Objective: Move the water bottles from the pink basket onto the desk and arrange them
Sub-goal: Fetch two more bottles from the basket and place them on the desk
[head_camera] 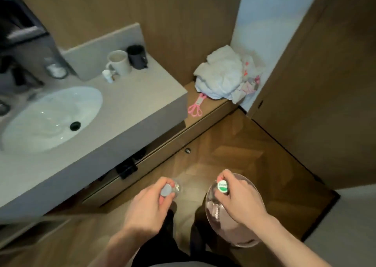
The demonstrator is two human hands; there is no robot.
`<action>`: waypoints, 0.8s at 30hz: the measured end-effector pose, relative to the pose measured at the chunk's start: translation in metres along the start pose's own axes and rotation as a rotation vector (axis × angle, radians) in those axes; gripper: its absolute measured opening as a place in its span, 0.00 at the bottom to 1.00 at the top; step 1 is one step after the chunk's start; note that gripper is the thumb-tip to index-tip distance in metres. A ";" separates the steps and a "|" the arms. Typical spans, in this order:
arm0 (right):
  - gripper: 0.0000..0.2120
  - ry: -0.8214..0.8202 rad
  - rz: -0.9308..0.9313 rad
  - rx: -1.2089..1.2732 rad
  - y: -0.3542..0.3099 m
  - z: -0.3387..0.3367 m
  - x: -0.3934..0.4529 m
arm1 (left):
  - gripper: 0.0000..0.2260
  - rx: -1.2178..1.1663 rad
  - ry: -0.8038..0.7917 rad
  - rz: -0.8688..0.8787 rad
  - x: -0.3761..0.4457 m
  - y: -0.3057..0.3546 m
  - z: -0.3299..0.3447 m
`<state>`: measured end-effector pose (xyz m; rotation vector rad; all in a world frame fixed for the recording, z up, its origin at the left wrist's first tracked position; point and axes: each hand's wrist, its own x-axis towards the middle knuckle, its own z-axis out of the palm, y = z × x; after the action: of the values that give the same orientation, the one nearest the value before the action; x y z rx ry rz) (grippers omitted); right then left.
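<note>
My left hand (147, 206) grips a clear water bottle (176, 188) by its neck, under a grey cap, and holds it over the wooden floor. My right hand (238, 197) grips a second bottle by its green-and-white cap (222, 186), just above the pink basket (252, 240) on the floor at lower right. More clear bottles (215, 209) show inside the basket, partly hidden by my right hand. The beige counter (130, 104) stretches along the left.
A white sink (50, 118) is set in the counter. A white mug (119, 62), a black cup (136, 56) and a small white bottle (107, 75) stand at its back. White towels (221, 73) and a pink clip (196, 106) lie on a lower wooden ledge.
</note>
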<state>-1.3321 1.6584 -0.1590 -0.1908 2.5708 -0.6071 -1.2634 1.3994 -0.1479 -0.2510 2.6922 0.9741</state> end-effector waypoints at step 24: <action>0.08 -0.345 -0.840 -0.217 -0.466 0.210 -0.166 | 0.03 -0.420 0.881 -0.579 -0.411 -0.270 -0.178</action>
<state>-1.0735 1.2024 -0.0409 -1.3583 2.1347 -0.5032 -0.8392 1.1081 -0.0530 -1.7883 2.7057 1.4289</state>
